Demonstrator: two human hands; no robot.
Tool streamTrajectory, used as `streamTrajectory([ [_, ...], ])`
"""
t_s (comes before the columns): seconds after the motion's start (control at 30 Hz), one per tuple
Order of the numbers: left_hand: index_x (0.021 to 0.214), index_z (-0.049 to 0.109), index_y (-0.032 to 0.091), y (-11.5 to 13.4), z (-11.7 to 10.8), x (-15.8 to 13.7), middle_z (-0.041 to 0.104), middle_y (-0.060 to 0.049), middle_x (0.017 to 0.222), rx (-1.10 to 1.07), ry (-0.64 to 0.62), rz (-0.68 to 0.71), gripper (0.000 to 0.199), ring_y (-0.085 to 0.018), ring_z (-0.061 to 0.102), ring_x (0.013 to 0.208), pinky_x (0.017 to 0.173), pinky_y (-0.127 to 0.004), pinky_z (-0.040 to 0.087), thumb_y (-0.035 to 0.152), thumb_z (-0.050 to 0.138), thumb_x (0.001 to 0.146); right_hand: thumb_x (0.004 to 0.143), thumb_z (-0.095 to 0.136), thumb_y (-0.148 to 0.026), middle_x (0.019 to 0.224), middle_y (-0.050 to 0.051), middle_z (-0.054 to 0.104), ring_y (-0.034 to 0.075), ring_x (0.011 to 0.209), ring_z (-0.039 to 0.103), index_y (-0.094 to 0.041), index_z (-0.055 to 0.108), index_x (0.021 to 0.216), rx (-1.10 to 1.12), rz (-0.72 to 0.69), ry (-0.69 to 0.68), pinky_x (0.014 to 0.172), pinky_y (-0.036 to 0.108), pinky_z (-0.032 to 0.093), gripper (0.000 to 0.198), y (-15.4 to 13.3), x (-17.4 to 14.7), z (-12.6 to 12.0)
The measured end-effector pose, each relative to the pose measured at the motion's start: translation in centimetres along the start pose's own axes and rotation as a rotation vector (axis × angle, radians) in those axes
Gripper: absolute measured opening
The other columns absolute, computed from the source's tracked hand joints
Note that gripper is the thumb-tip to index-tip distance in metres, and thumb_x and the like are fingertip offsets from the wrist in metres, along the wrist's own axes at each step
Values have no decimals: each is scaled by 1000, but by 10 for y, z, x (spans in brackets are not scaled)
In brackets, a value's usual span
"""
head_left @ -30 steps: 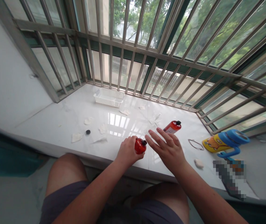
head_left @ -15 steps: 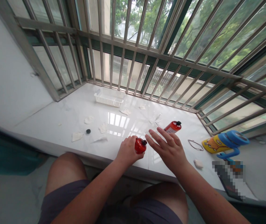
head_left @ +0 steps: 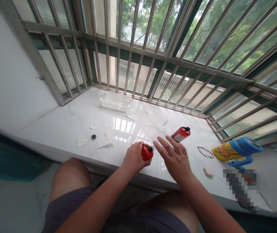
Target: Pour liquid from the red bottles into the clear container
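Observation:
My left hand (head_left: 133,158) is wrapped round a red bottle (head_left: 147,154) with a small black neck piece, near the front edge of the white marble sill. My right hand (head_left: 174,155) hovers just right of that bottle, fingers spread, palm down, with nothing visible in it. Beyond its fingertips a second red bottle (head_left: 180,134) with a black cap and a pale label stands on the sill. Well to the left lies a round black cap (head_left: 93,137). Whether my right fingertips touch anything cannot be made out.
A white plastic basket (head_left: 115,105) sits near the barred window. Crumpled tissues (head_left: 82,142) are scattered on the left. Rightward are a thin hair-tie-like loop (head_left: 205,152), a yellow-and-blue cup (head_left: 235,149), a small pale lump (head_left: 208,172) and a blurred-out dark object (head_left: 240,191).
The whole view has shifted slightly, moving the scene a little to the right. My left hand keeps its grip on the bottle, and my right hand stays spread beside it.

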State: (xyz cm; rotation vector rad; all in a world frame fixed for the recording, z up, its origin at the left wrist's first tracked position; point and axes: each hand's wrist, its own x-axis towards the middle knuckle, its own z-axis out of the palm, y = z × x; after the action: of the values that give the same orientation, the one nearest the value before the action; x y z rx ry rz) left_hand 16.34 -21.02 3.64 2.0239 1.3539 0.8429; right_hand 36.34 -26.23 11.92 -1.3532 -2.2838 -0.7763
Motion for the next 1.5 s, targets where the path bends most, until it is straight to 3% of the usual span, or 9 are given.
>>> streamTrajectory([
  [0.17, 122, 57, 25, 0, -6, -1, 69, -8, 118, -45, -18, -27, 69, -33, 67, 110, 100, -48, 54, 38, 93, 65, 102, 59, -15, 151, 12, 61, 34, 141, 53, -30, 50, 159, 125, 265, 61, 115, 51, 43, 60, -10, -25, 22],
  [0.33, 127, 57, 29, -8, -20, -1, 73, -4, 123, -221, -47, -111, 73, -29, 70, 113, 104, -44, 55, 39, 95, 66, 101, 68, -43, 136, 20, 57, 39, 125, 57, -23, 56, 152, 206, 554, 171, 103, 58, 50, 56, -19, -66, 51],
  [0.63, 130, 58, 28, -38, -41, 10, 75, -5, 128, -409, -110, -101, 86, -28, 71, 123, 111, -44, 54, 40, 103, 58, 94, 64, -75, 123, 19, 66, 37, 107, 63, -18, 53, 149, 343, 771, 130, 95, 56, 53, 80, -23, -127, 89],
  [0.87, 151, 50, 24, -56, -75, 9, 53, -17, 160, 7, -166, 45, 115, -38, 48, 152, 129, -54, 36, 42, 106, 52, 98, 60, -73, 135, 27, 64, 42, 123, 61, -9, 44, 155, 224, 761, 136, 103, 61, 52, 86, -27, -133, 89],
  [0.97, 147, 53, 22, -80, -97, 4, 57, -17, 156, 224, -54, 67, 92, -37, 51, 148, 128, -54, 37, 45, 96, 70, 101, 65, -60, 142, 26, 61, 42, 132, 58, -12, 43, 156, 231, 745, 194, 109, 61, 50, 77, -34, -132, 72],
  [1.1, 131, 64, 20, -114, -120, 1, 68, -17, 139, 394, 40, -37, 48, -37, 60, 135, 122, -54, 41, 35, 78, 87, 102, 68, -44, 138, 22, 64, 40, 132, 60, -18, 50, 151, 272, 718, 243, 108, 60, 50, 58, -44, -133, 46],
  [1.3, 99, 75, 21, -128, -126, 7, 78, -13, 109, 315, 48, -91, 16, -34, 67, 112, 112, -52, 46, 28, 71, 85, 103, 65, -36, 133, 18, 66, 37, 125, 63, -21, 57, 141, 325, 655, 238, 106, 60, 52, 41, -58, -133, 24],
  [1.4, 98, 76, 20, -118, -124, 12, 79, -12, 108, 210, 90, -115, 19, -33, 69, 105, 106, -49, 50, 34, 73, 85, 104, 62, -33, 131, 16, 67, 37, 124, 63, -23, 59, 138, 348, 627, 223, 105, 61, 51, 36, -63, -133, 19],
  [1.5, 113, 75, 20, -96, -121, 16, 79, -11, 112, 28, 148, -154, 38, -28, 71, 98, 90, -42, 55, 51, 69, 92, 104, 62, -30, 132, 15, 66, 36, 124, 62, -25, 60, 137, 376, 606, 202, 105, 61, 52, 33, -68, -132, 14],
])
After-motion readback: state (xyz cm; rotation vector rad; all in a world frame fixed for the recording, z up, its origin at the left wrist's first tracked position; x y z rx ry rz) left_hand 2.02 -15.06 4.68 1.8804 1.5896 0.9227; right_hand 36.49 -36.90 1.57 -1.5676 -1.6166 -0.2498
